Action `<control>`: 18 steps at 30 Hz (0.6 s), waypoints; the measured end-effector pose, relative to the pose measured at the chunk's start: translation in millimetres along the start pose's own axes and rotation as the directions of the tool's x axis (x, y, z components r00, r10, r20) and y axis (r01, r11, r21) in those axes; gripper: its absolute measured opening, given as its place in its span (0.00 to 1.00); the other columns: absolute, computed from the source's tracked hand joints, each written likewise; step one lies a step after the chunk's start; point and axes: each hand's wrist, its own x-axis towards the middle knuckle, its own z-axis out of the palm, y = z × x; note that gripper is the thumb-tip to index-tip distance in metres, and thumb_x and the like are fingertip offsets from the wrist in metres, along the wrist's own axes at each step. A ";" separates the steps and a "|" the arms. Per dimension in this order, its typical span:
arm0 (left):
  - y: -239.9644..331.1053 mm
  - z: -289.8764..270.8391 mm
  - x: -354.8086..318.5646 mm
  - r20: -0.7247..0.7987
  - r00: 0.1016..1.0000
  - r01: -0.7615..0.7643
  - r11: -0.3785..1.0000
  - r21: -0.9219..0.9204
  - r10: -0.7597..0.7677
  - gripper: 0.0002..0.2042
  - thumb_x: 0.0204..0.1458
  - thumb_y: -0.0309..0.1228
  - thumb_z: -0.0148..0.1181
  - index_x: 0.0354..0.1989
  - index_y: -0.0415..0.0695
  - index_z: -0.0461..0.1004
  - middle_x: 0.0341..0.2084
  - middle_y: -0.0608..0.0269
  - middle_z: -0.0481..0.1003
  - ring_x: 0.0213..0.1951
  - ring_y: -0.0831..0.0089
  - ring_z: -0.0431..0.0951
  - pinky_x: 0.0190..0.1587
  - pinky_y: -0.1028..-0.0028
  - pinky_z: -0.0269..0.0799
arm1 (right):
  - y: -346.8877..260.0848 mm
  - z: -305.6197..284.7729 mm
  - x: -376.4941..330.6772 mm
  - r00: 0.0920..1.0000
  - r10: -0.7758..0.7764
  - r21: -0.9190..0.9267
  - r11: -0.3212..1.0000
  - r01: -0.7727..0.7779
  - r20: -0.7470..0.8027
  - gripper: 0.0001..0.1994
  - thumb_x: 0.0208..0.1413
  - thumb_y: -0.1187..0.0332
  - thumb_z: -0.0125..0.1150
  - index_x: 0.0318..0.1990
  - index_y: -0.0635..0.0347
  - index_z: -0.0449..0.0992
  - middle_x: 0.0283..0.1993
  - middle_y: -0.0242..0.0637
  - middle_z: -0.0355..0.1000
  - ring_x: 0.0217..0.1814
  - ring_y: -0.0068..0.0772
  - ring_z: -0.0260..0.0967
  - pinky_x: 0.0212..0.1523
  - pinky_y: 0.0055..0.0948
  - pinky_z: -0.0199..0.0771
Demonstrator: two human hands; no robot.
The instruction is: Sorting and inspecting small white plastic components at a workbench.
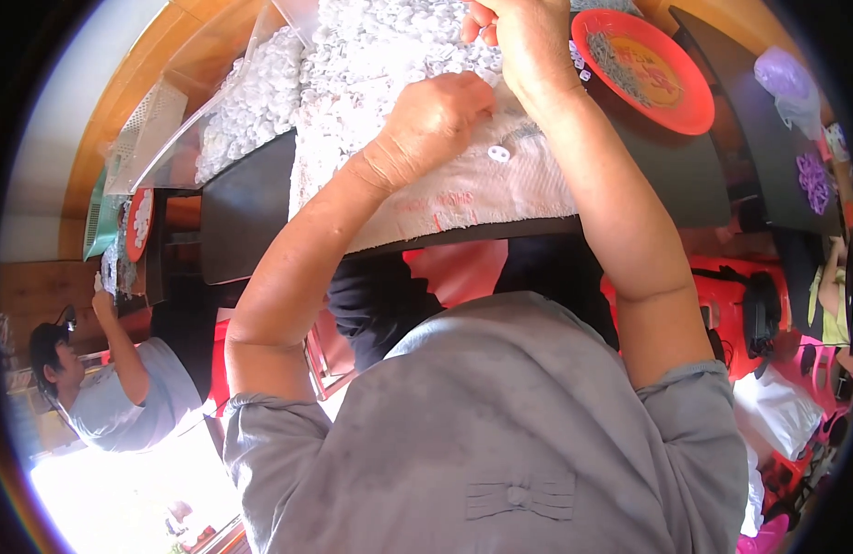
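A white woven sack (pixel 473 185) with faint red printing along its near edge is lying flat on the dark counter (pixel 251 203), its lower hem hanging just over the counter's near edge at 6 o'clock. A heap of small white rings (pixel 371 55) is covering the sack toward 12 o'clock, and one single white ring (pixel 498 153) is sitting apart on bare cloth.

The left hand (pixel 436 115) is resting curled on the heap's near edge, fingers bent in among the rings; what it is pinching cannot be told. The right hand (pixel 519 37) is pressing down on the heap at 12 o'clock, fingers folded, grip hidden.

One red round plate (pixel 690 115) holding grey bits is sitting at 2 o'clock, well clear of the hands. A clear plastic bag (pixel 251 102) of more white rings is leaning at 10 o'clock. Bare counter is lying open at 9 o'clock and 3 o'clock. Another person's sleeve (pixel 150 388) is showing at 8 o'clock.
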 end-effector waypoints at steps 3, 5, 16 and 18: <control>1.3 6.9 -0.9 0.067 0.990 -0.133 0.985 0.110 0.126 0.04 0.42 0.24 0.57 0.28 0.43 0.71 0.26 0.59 0.73 0.32 0.58 0.76 0.33 0.63 0.75 | 3.1 0.8 0.6 1.000 -0.022 -0.013 1.000 0.023 0.020 0.15 0.57 0.70 0.60 0.19 0.57 0.67 0.15 0.27 0.61 0.15 0.20 0.60 0.18 0.19 0.56; 2.8 10.7 0.0 0.114 0.983 -0.166 0.969 0.184 0.146 0.04 0.42 0.24 0.58 0.28 0.42 0.71 0.26 0.59 0.73 0.32 0.59 0.77 0.33 0.63 0.76 | 3.3 2.0 1.0 0.999 -0.024 -0.008 1.000 0.025 0.031 0.15 0.57 0.70 0.60 0.19 0.57 0.67 0.15 0.27 0.61 0.15 0.20 0.60 0.18 0.19 0.56; -4.2 -38.3 14.2 0.176 0.699 0.394 0.169 -0.903 -0.693 0.04 0.54 0.23 0.56 0.33 0.35 0.74 0.22 0.62 0.74 0.22 0.77 0.69 0.22 0.79 0.62 | -0.3 -5.5 0.9 0.997 -0.030 -0.146 0.988 0.040 0.069 0.10 0.57 0.68 0.59 0.24 0.60 0.72 0.18 0.27 0.65 0.21 0.18 0.64 0.23 0.19 0.56; -20.6 -42.5 10.0 0.172 0.679 0.292 0.048 -0.955 -0.714 0.04 0.55 0.24 0.56 0.34 0.36 0.73 0.22 0.61 0.73 0.22 0.77 0.69 0.22 0.79 0.61 | 5.5 -9.3 3.9 0.990 -0.029 -0.231 0.971 0.061 0.140 0.06 0.54 0.69 0.62 0.28 0.60 0.76 0.22 0.28 0.71 0.24 0.16 0.66 0.25 0.18 0.55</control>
